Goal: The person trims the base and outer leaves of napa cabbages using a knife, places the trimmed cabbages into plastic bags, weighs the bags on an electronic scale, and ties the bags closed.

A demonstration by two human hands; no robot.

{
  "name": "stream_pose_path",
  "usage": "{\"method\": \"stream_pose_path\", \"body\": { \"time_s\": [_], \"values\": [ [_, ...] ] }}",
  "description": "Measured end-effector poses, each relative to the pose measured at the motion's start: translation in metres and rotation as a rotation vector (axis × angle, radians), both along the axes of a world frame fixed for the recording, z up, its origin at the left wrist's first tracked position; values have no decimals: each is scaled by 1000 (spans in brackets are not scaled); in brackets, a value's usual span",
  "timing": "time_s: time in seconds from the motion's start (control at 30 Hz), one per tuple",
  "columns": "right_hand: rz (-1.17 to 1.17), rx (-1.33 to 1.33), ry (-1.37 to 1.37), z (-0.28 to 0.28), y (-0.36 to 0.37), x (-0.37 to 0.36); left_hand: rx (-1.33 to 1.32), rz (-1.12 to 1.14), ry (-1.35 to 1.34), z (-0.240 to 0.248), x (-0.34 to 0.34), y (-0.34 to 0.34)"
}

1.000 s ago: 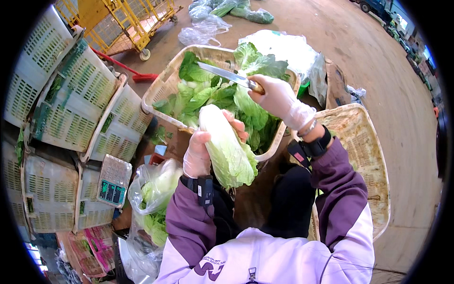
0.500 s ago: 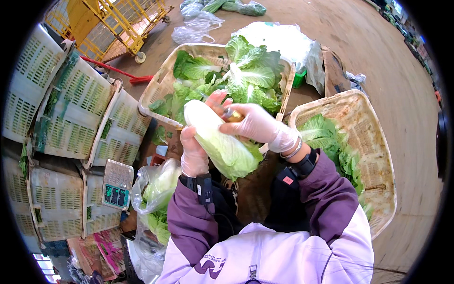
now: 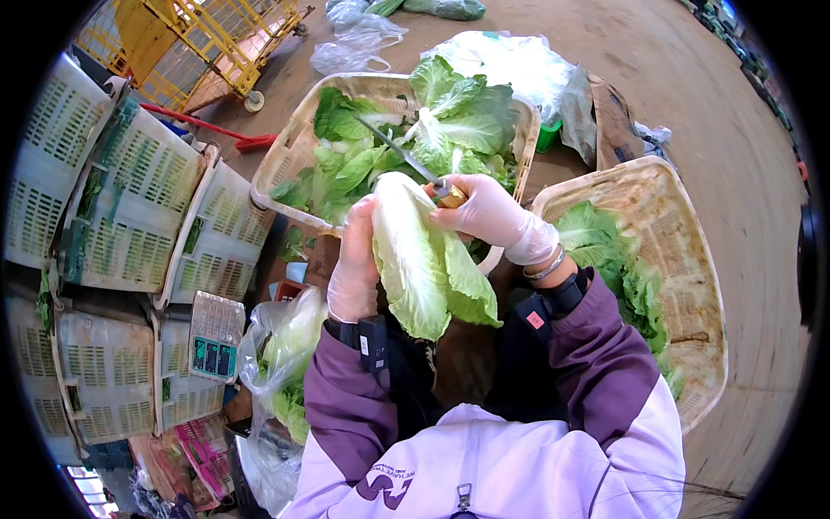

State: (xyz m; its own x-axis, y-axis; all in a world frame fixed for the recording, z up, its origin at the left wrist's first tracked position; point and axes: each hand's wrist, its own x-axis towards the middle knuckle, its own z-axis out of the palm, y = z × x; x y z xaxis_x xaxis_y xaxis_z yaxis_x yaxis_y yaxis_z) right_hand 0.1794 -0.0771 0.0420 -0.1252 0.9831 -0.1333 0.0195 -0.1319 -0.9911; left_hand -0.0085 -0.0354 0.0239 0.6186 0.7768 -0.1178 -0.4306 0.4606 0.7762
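Observation:
A pale napa cabbage [image 3: 405, 259] is held up in front of me, with one outer leaf [image 3: 469, 281] hanging apart along its right side. My left hand [image 3: 353, 259], in a thin clear glove, supports the cabbage from its left; some of its fingers are hidden behind the head. Gloved as well, my right hand [image 3: 497, 216] grips a knife [image 3: 451, 197] by its wooden handle, at the cabbage's upper right. The blade points up and left, away from me. Whether the right fingers also pinch the hanging leaf, I cannot tell.
Beyond my hands stands a cream crate [image 3: 290, 130] of loose leaves. Another crate [image 3: 692, 285] at right holds more greens. On the left are stacked crates [image 3: 143, 199], a digital scale [image 3: 215, 337] and a plastic bag [image 3: 259, 363] with cabbage. A yellow trolley [image 3: 207, 52] stands far left.
The cabbage has turned from a slant to nearly upright, and a leaf now hangs loose on its right. The knife's blade has come into sight, and my right hand has shifted slightly right.

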Motion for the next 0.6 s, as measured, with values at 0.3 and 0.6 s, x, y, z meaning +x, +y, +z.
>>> {"method": "stream_pose_path", "body": {
  "time_s": [0.3, 0.6],
  "values": [
    [-308, 363, -454, -7, 1, -11, 259, 131, 156, -28, 6, 19],
    [-185, 266, -420, -16, 2, -5, 335, -60, 228, -21, 3, 16]
  ]
}}
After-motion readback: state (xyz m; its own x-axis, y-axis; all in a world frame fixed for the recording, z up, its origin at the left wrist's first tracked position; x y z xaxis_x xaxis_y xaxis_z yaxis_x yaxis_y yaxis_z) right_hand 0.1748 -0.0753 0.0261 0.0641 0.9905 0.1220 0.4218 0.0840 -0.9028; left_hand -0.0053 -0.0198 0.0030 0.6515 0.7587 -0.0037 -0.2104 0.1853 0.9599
